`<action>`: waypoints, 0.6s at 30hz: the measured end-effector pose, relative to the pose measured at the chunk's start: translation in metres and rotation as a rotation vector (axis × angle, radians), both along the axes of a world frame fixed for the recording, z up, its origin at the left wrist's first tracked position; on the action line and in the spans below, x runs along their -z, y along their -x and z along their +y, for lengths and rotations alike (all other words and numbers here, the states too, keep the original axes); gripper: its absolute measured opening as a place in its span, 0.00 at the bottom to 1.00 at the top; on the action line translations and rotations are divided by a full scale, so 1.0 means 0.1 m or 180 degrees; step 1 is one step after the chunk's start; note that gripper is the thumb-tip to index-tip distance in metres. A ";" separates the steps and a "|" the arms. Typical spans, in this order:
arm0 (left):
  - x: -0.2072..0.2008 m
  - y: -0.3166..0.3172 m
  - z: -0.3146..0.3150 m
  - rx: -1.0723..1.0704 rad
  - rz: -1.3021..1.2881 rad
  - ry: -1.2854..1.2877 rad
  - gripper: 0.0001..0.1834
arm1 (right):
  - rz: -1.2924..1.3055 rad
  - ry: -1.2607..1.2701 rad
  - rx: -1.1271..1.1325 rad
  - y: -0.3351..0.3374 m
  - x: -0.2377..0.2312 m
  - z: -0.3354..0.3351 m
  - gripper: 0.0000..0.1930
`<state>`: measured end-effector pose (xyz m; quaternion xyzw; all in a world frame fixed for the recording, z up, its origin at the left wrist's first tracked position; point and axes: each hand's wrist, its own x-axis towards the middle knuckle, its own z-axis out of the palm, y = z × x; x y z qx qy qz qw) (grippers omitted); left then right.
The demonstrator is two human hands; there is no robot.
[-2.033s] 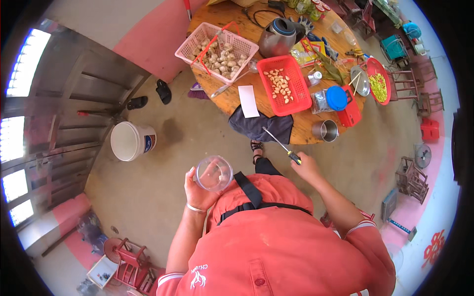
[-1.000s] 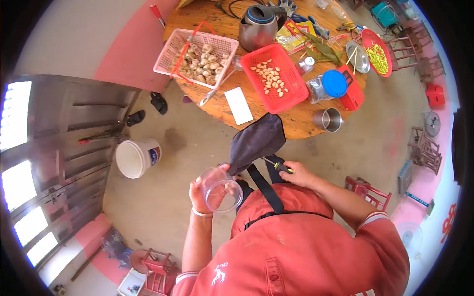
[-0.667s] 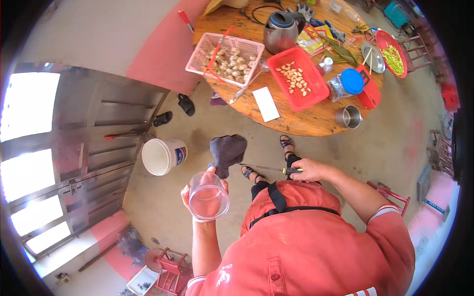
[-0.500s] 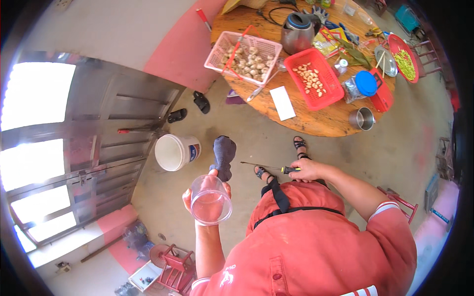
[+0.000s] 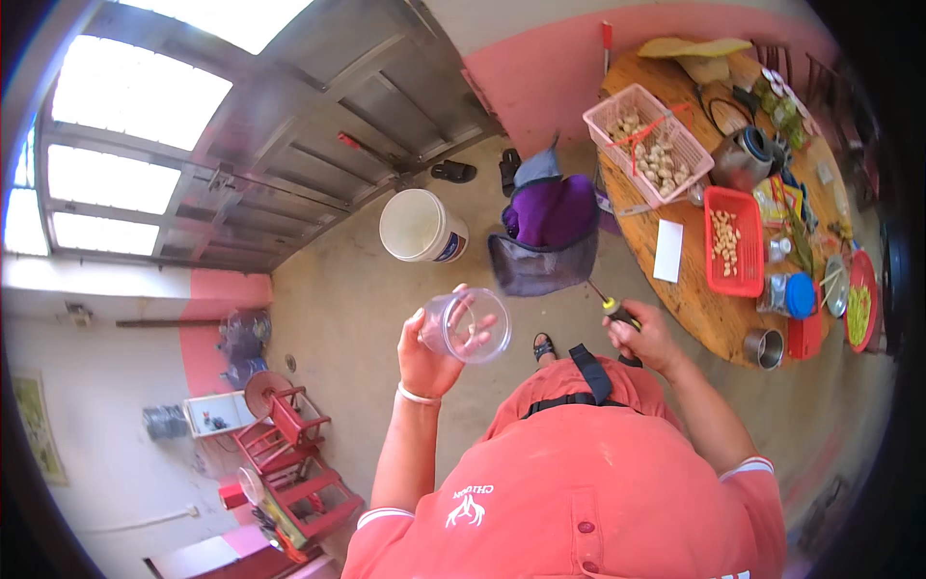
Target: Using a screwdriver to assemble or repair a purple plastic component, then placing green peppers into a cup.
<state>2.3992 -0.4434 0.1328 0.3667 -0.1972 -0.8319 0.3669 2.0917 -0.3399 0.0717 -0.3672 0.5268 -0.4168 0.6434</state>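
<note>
Concrete floor (image 5: 338, 318) runs from the metal door (image 5: 289, 125) to a round wooden table (image 5: 694, 289) at the right, with pink-painted wall (image 5: 550, 68) behind. On the table sit a pink basket (image 5: 648, 145), a kettle (image 5: 741, 159), a red tray (image 5: 733, 241) and a steel cup (image 5: 765, 348). A white bucket (image 5: 420, 227) and a dark bag (image 5: 545, 241) stand on the floor. The left hand (image 5: 434, 347) grips a clear cup (image 5: 470, 325) held up at chest height. The right hand (image 5: 641, 333) is closed on a knife (image 5: 612, 307). Red stools (image 5: 289, 454) stand at lower left.
</note>
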 end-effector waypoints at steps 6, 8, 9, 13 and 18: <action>0.20 -0.05 -0.17 -0.0080 0.0455 -0.0044 0.38 | 0.1106 0.0895 -0.0509 0.11 -0.71 0.11 0.18; 0.18 0.13 -0.20 -0.0064 0.0577 -0.0139 0.37 | 0.1289 0.0800 -0.0648 0.12 -0.94 0.14 0.17; 0.11 0.27 -0.21 -0.0063 0.0406 -0.0090 0.35 | 0.1509 0.0816 -0.0767 0.12 -1.00 0.16 0.17; 0.25 0.50 -0.23 0.0221 -0.0251 0.0258 0.31 | 0.2011 0.0963 -0.0842 0.15 -1.07 0.22 0.15; 0.21 0.82 -0.32 0.0839 -0.0654 0.0930 0.29 | 0.2230 0.0984 -0.0977 0.12 -1.10 0.27 0.16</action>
